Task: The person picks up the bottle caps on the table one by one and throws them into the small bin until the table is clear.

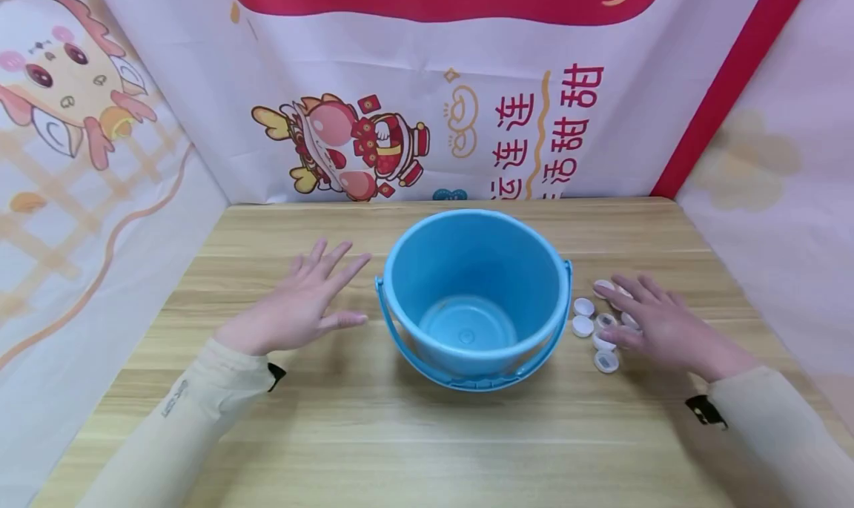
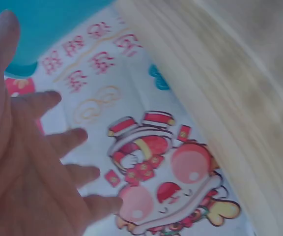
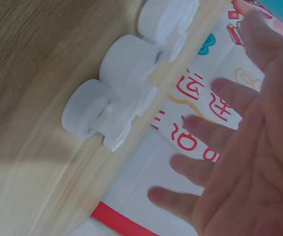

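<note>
I have both sets of fingers released: those of my left hand are spread in the air beside the blue bucket, apart from its wall, and those of my right hand reach out loosely over a cluster of small white caps without gripping any of them. Whether a fingertip brushes one, I cannot tell. The bucket stands upright in the middle of the table, its handle lowered toward me, and the caps lie to its right, close together, some hollow side up, a few partly hidden beneath my right hand. As for how far along I am, I would judge the work to be at one of its ends rather than midway: every cap I can make out is on the table, none shows on the bucket's bare bottom, and nothing is in my grasp. If it is the start, all the handling of these caps is left to do; the pictures alone do not settle it.
</note>
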Demonstrator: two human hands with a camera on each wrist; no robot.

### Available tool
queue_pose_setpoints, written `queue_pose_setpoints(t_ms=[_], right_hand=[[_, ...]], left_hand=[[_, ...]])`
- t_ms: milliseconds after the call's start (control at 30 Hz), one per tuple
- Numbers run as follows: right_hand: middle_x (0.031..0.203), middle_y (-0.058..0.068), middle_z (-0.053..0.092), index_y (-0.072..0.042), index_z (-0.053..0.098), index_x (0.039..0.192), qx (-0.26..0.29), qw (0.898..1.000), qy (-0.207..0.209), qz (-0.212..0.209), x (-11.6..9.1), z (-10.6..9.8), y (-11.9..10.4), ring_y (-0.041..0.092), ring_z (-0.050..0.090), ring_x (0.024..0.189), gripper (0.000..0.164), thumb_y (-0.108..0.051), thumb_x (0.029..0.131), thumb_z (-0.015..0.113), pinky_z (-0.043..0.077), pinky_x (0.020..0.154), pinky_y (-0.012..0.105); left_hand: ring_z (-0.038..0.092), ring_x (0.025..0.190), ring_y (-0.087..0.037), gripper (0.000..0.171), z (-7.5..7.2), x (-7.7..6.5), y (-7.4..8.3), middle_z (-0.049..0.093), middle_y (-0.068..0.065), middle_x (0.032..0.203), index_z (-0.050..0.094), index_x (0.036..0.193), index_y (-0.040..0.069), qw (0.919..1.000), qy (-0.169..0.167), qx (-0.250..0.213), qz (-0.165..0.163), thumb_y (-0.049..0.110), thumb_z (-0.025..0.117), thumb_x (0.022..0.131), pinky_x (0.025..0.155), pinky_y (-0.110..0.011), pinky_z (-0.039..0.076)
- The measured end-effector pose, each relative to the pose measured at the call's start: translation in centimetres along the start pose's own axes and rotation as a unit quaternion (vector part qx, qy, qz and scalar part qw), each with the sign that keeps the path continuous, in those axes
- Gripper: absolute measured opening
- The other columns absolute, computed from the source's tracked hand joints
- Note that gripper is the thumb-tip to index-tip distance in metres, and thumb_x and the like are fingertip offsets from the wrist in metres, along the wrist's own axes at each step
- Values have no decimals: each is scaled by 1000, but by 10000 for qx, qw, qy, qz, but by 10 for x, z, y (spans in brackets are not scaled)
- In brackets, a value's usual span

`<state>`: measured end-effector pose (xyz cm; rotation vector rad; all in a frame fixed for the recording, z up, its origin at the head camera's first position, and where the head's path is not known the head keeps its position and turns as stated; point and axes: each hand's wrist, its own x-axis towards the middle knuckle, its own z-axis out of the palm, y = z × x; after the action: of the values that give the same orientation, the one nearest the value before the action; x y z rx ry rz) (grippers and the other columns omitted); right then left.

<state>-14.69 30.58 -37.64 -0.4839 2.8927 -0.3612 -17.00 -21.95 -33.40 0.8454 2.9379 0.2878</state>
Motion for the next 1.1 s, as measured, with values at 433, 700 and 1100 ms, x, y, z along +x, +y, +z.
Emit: queue_pose_setpoints(t_ms=[433, 700, 1100], right_hand=[[106, 10, 70, -10, 75, 108, -345, 9916, 868, -898, -12, 9, -10, 34, 67, 98, 26, -27, 88, 77, 54, 83, 54], [94, -4, 67, -15, 75, 99, -270, 9911, 732, -1076, -14, 20, -22, 15, 64, 80, 17, -20, 84, 80, 56, 70, 40], [92, -4, 64, -18, 75, 96, -158, 9872, 739, -1405, -16, 36, -21, 12, 63, 78, 23, -16, 76, 85, 56, 68, 35]], left_hand=[[50, 129, -36, 41, -22, -5, 57, 58, -16, 133, 66, 126, 6, 9240, 2437, -606, 2883, 37, 62, 99, 100, -50, 47], [59, 116, -28, 31, -18, 0, 77, 68, -9, 116, 75, 109, 9, 9047, 2470, -600, 3418, 34, 73, 91, 94, -43, 52], [65, 94, -18, 22, -20, 6, 81, 71, -3, 96, 78, 101, 9, 9016, 2408, -774, 3509, 25, 77, 86, 83, -34, 58]])
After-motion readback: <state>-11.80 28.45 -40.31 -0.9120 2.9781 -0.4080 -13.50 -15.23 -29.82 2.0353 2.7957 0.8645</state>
